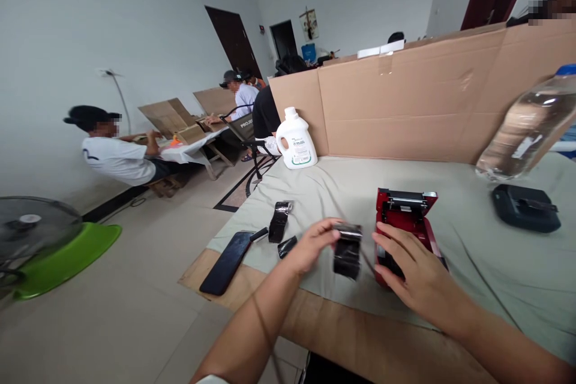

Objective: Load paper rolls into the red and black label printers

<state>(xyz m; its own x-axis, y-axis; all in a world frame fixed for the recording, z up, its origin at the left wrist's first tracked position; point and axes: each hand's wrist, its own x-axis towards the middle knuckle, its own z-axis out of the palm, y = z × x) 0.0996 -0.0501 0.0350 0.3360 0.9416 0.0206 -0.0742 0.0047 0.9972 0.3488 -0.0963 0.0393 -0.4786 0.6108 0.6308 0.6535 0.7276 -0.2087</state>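
My left hand [312,246] pinches a small black plastic part [347,249] and holds it just above the grey cloth. My right hand [414,270] rests on the front of a red device [405,213] with an open black top, fingers curved over its near edge. The black part hangs right beside the red device's left side. Two more black parts [279,222] lie on the cloth to the left of my left hand.
A black phone [227,261] lies at the table's near left corner. A white detergent jug [296,139] stands at the back by a cardboard wall [405,102]. A clear water bottle [526,126] and a black case [525,208] are at right. People sit at desks far left, a fan [31,234] nearby.
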